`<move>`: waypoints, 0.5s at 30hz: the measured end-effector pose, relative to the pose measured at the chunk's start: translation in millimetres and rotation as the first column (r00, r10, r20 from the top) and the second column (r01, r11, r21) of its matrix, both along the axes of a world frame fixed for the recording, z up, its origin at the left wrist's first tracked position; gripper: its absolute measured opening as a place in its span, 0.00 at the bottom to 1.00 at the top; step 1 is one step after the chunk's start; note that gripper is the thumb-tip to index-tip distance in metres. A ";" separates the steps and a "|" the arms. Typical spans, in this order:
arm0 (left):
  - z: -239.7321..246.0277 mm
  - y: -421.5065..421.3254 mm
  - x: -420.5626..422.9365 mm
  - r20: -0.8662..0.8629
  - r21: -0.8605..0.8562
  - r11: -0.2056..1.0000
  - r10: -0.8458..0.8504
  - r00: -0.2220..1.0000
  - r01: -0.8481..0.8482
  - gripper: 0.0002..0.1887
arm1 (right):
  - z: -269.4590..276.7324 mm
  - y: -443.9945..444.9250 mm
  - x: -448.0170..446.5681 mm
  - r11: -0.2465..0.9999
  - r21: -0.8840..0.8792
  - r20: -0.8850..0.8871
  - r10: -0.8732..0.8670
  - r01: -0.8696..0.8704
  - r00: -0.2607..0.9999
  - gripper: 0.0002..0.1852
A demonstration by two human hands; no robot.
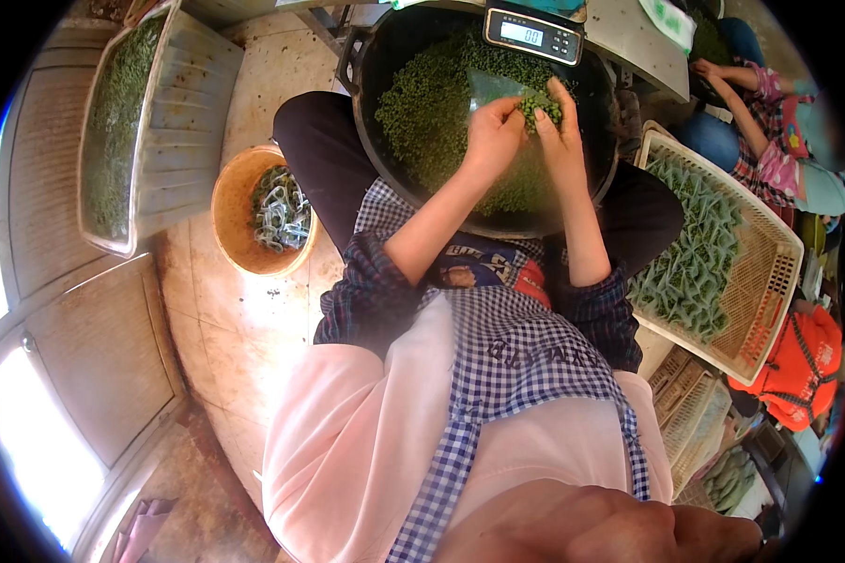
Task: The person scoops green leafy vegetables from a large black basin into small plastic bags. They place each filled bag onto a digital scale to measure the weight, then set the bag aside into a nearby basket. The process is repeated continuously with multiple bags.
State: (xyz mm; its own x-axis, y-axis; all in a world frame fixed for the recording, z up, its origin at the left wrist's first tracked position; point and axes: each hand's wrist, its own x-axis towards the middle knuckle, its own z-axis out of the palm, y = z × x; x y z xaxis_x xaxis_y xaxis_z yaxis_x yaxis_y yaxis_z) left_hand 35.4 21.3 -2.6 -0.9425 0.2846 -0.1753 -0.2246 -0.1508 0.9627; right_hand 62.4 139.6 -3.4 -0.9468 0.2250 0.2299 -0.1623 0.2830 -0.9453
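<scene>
A wide black tub (370, 151) sits between my knees, partly filled with loose green peppercorns (422, 105). Above the heap, my left hand (494, 137) pinches a small clear plastic bag (487, 87). My right hand (562, 130) is cupped around a clump of green peppercorns (539, 109), thumb in front and fingers behind. The clump is right beside my left fingertips, by the bag; whether it is partly inside the bag cannot be made out. Just beyond my hands, a digital scale (533, 35) with a lit display overhangs the tub's far rim.
An orange-yellow bucket (229, 211) holding plastic strips stands left. Farther left is a large bin (183, 119) of green material. At right, a plastic crate (771, 281) contains rows of filled bags (697, 246). Another person (767, 127) works beside the metal table (634, 49).
</scene>
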 end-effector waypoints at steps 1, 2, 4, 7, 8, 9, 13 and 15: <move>-0.7 -0.8 -1.5 -0.030 -0.030 1.000 -0.004 1.000 0.003 0.12 | -6.0 1.8 3.3 0.982 -0.190 0.134 0.023 0.003 0.991 0.26; -1.4 -1.7 -2.2 -0.061 -0.060 0.998 -0.009 0.998 0.005 0.12 | -11.7 3.6 7.5 0.928 -0.371 0.258 0.070 0.032 0.964 0.24; 3.2 -3.3 0.9 -0.292 -0.268 0.963 -0.041 0.956 -0.041 0.12 | -21.8 9.0 12.7 0.875 -0.477 0.384 0.125 0.081 0.915 0.21; 2.3 1.5 12.2 -0.621 -0.556 0.822 -0.314 0.718 -0.121 0.12 | -34.7 12.7 16.1 0.913 -0.397 0.412 0.079 0.100 0.908 0.19; 0.3 3.3 14.6 -0.681 -0.633 0.755 -0.440 0.586 -0.169 0.13 | -37.3 10.4 17.9 0.890 -0.433 0.411 0.056 0.141 0.910 0.19; -1.6 3.0 13.8 -0.656 -0.645 0.748 -0.435 0.617 -0.159 0.13 | -35.5 7.8 18.7 0.865 -0.468 0.412 0.036 0.178 0.911 0.19; -15.2 -2.0 -13.8 -0.267 -0.512 0.859 -0.187 0.945 0.025 0.13 | -9.1 11.5 11.6 0.891 -0.404 0.597 0.087 0.205 0.797 0.27; -11.0 -8.8 -25.9 -0.195 -0.444 0.896 -0.114 0.974 0.016 0.13 | 6.6 6.6 15.1 0.950 -0.271 0.472 -0.010 0.156 0.882 0.28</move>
State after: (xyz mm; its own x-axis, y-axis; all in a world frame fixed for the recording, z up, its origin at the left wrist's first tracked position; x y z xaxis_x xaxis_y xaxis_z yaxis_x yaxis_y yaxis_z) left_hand 9.5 12.5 -13.6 -0.9532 0.2868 -0.0958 -0.0043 0.3041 0.9526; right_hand 77.5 146.2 3.3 -0.9022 0.2952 -0.3144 0.3218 -0.0247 -0.9465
